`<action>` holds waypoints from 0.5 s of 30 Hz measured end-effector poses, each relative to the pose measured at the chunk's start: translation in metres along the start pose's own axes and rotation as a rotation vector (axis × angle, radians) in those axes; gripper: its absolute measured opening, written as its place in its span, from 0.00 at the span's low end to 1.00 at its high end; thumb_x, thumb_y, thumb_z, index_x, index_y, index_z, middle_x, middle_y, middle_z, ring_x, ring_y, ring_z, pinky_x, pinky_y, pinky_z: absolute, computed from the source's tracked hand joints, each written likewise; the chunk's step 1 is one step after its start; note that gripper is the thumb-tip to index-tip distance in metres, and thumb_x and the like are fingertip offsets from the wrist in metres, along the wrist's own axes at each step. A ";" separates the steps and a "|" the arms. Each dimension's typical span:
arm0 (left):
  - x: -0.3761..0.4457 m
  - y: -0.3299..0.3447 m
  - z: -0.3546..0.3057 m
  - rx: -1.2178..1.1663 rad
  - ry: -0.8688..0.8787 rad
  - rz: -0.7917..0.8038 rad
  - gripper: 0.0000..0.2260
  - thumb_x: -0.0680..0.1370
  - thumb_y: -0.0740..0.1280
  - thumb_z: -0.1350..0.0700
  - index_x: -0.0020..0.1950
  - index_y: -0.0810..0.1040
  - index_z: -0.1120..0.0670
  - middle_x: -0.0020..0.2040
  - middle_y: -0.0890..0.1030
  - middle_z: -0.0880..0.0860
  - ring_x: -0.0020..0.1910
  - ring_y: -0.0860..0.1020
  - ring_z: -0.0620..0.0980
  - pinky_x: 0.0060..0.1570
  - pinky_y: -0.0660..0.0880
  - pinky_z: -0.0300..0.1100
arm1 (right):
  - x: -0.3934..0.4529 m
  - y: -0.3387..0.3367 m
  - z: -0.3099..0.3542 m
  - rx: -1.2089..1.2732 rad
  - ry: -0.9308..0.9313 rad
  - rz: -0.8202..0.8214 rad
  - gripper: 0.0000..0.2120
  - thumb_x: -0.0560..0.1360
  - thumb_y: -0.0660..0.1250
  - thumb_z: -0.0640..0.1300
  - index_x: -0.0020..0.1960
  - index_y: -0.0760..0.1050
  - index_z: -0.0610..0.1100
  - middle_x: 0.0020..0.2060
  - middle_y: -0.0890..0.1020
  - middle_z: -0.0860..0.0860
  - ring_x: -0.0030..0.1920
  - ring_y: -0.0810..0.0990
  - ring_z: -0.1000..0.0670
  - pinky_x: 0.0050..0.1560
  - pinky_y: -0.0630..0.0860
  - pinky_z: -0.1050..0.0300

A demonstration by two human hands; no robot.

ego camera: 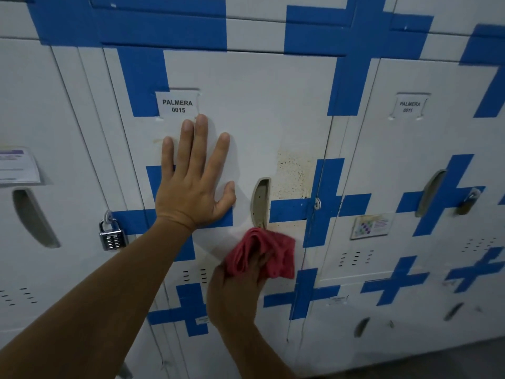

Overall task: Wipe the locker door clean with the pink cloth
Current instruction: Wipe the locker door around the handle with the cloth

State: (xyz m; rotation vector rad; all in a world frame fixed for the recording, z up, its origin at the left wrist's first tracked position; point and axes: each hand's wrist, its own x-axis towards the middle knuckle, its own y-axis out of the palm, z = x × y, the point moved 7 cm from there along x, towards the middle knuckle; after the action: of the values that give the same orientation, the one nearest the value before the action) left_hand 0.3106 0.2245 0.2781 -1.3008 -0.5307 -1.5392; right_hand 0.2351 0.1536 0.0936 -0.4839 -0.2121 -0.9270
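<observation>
The white locker door [254, 105] with blue cross stripes carries a label reading PALMERA 0015 [177, 106]. My left hand [192, 181] lies flat on it with fingers spread, just below the label. My right hand [237, 291] presses a bunched pink cloth [262, 253] against the door's lower part, right under the recessed handle [261, 201]. Brownish speckled stains [293, 173] mark the door to the right of the handle.
A combination padlock [111, 235] hangs on the locker to the left. A brass padlock [468, 202] hangs on the PALMERA 0011 door [410, 160] at right. More locker doors sit above and below. A strip of floor [451, 359] shows at the bottom right.
</observation>
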 end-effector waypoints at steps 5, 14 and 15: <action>-0.002 0.000 -0.001 -0.013 0.003 0.005 0.36 0.78 0.57 0.42 0.82 0.51 0.55 0.79 0.55 0.65 0.80 0.38 0.56 0.77 0.41 0.59 | 0.011 -0.015 -0.007 -0.074 -0.078 0.040 0.34 0.74 0.63 0.50 0.72 0.46 0.56 0.72 0.66 0.41 0.73 0.63 0.38 0.71 0.62 0.35; -0.001 0.000 0.001 -0.027 -0.015 0.019 0.36 0.78 0.56 0.41 0.82 0.50 0.55 0.79 0.55 0.65 0.80 0.38 0.56 0.77 0.41 0.58 | 0.042 -0.028 -0.034 0.073 0.201 0.003 0.43 0.73 0.68 0.53 0.76 0.44 0.52 0.69 0.65 0.47 0.68 0.67 0.45 0.71 0.65 0.41; -0.001 0.000 0.001 -0.024 -0.013 0.016 0.36 0.78 0.56 0.41 0.82 0.50 0.55 0.79 0.55 0.65 0.80 0.38 0.56 0.77 0.41 0.58 | 0.033 -0.022 -0.025 0.043 0.165 -0.001 0.40 0.72 0.66 0.54 0.76 0.48 0.49 0.67 0.66 0.46 0.67 0.68 0.45 0.71 0.66 0.41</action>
State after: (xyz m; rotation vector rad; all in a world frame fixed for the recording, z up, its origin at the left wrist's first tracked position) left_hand 0.3113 0.2258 0.2773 -1.3311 -0.5100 -1.5295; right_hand 0.2362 0.1064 0.0910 -0.3656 -0.0827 -0.9566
